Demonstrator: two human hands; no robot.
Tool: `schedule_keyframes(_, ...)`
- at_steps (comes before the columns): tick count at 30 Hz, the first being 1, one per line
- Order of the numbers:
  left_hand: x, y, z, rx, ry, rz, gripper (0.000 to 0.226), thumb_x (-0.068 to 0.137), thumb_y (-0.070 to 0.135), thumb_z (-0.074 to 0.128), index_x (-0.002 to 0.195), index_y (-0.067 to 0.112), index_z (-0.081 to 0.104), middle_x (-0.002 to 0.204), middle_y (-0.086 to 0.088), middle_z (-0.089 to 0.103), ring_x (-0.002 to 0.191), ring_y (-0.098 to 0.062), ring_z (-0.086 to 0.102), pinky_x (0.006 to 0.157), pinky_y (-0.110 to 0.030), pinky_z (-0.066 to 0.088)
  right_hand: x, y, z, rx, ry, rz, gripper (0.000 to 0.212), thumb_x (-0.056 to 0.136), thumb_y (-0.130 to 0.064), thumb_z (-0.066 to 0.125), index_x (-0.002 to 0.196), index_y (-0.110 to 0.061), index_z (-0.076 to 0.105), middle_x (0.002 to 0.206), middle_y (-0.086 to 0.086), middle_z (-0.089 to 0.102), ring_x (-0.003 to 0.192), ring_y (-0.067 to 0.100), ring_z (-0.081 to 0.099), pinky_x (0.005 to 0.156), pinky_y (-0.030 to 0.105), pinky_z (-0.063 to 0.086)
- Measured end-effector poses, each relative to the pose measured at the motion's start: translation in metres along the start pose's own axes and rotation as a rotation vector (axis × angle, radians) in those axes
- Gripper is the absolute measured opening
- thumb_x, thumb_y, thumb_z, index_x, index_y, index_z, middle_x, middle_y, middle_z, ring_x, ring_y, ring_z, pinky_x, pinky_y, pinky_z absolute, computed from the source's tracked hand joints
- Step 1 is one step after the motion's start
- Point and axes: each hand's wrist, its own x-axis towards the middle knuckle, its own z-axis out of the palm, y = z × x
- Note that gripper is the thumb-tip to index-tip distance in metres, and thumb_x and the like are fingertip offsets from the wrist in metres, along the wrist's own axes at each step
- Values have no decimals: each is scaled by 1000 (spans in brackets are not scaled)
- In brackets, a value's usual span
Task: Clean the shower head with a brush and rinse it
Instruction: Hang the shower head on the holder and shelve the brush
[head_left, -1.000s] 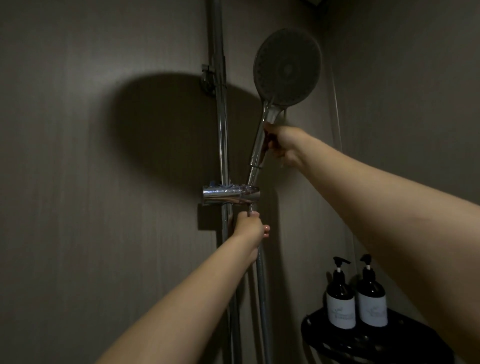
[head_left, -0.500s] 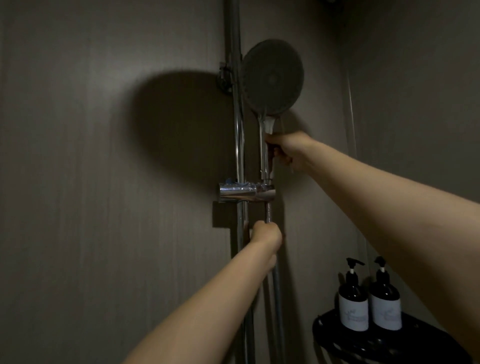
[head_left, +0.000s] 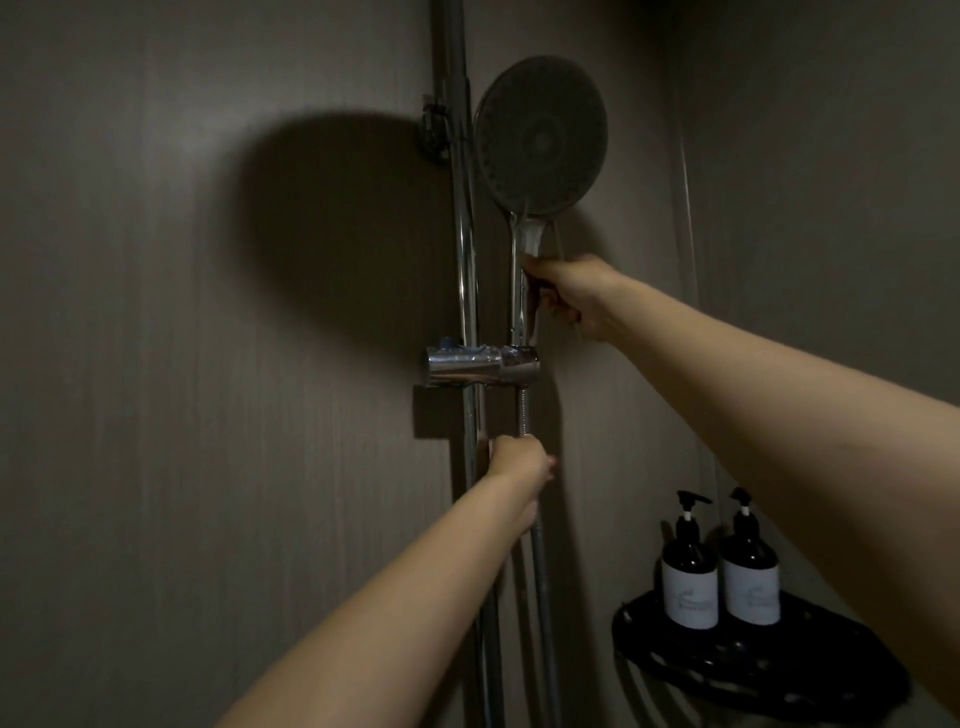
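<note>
Fingers of right hand (head_left: 571, 299) gripping shower head (head_left: 540, 140), now upright, left hand (head_left: 519, 462) gripping hose (head_left: 524, 410)

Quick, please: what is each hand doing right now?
Left hand: closed around the ribbed metal shower hose.
Right hand: closed around the chrome handle of the round grey shower head.

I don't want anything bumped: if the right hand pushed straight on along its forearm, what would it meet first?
Probably the chrome slide rail, just left of the shower head handle that the right hand grips; depth is unclear.
</note>
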Motion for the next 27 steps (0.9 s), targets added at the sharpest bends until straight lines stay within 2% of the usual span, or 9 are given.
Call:
schedule_keyframes(3,-4,-2,-1,3,-25,-12,38,102,21,33,136,6,39,97,-9,60,85,-19,59,85,-32,43,-2,1,2,10,27,17,36,86,-39,65,104,-10,56,62,-1,52,33,4,40,29,12,24)
schedule_keyframes(6,-7,-4,0,41,1,-17,47,100,28,35,143,8,31,135,-12,50,123,-25,49,109,-36,33,-5,2,2,40,24,13,38,88,-39,63,110,-12,48,65,0,52,28,2,43,28,10,26)
schedule_keyframes(9,-8,-7,0,39,44,6,48,98,29,42,141,11,34,133,-12,50,122,-26,48,106,-37,33,-8,7,-1,13,37,46,36,92,-38,56,113,-10,56,75,1,58,48,10,41,32,11,27)
schedule_keyframes(14,-17,-11,2,80,49,50,47,100,23,39,144,10,28,143,-12,41,131,-29,40,108,-37,30,-19,15,-13,23,68,127,44,96,-41,44,124,-7,52,98,6,67,51,12,31,36,14,27)
schedule_keyframes(17,-27,-8,5,76,70,48,51,100,23,38,147,13,21,148,-9,35,134,-29,36,109,-37,29,-35,16,-23,-8,41,151,45,98,-44,39,128,-11,50,89,-1,64,52,10,31,36,18,30)
schedule_keyframes(19,-35,-7,7,80,99,47,54,99,24,39,149,14,20,149,-9,33,135,-29,35,109,-37,29,-48,19,-29,-15,22,162,43,99,-43,38,124,-12,52,86,-2,63,55,10,33,46,22,29)
schedule_keyframes(21,-45,-7,7,95,110,38,53,100,25,39,148,14,21,150,-9,33,135,-29,35,109,-37,30,-59,23,-33,3,12,169,37,99,-42,38,115,-13,54,83,-1,62,55,10,33,47,22,27)
schedule_keyframes(25,-65,-14,13,109,68,61,48,101,23,35,146,10,26,147,-12,37,131,-29,40,102,-34,35,-85,37,-45,27,-12,213,28,99,-41,38,92,-18,52,82,0,61,52,10,33,32,11,24)
schedule_keyframes(27,-77,-22,18,109,67,67,46,101,24,36,143,7,32,144,-16,41,130,-32,43,107,-36,36,-102,48,-51,46,-19,235,29,100,-38,37,88,-18,52,80,2,59,52,10,32,30,8,22)
